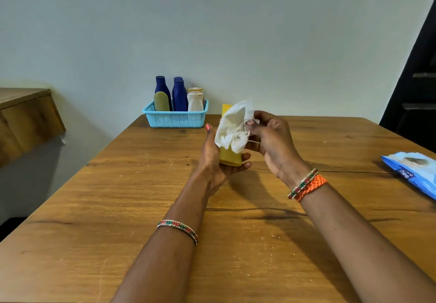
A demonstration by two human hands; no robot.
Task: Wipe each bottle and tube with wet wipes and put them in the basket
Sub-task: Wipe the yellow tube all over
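Note:
My left hand (215,161) grips a yellow tube (230,157) upright above the middle of the wooden table (118,208). A crumpled white wet wipe (233,125) drapes over the tube's upper part, pinched by my right hand (271,142). Only the tube's base and a top corner show. At the table's far edge stands a light blue basket (175,120) holding two dark blue bottles (179,96), an olive tube (161,101) and a white container (195,101).
A blue pack of wet wipes (410,173) lies at the table's right edge. A wooden cabinet (26,118) stands off to the left, past a gap. The wall runs right behind the basket, with a dark doorway (417,90) at far right.

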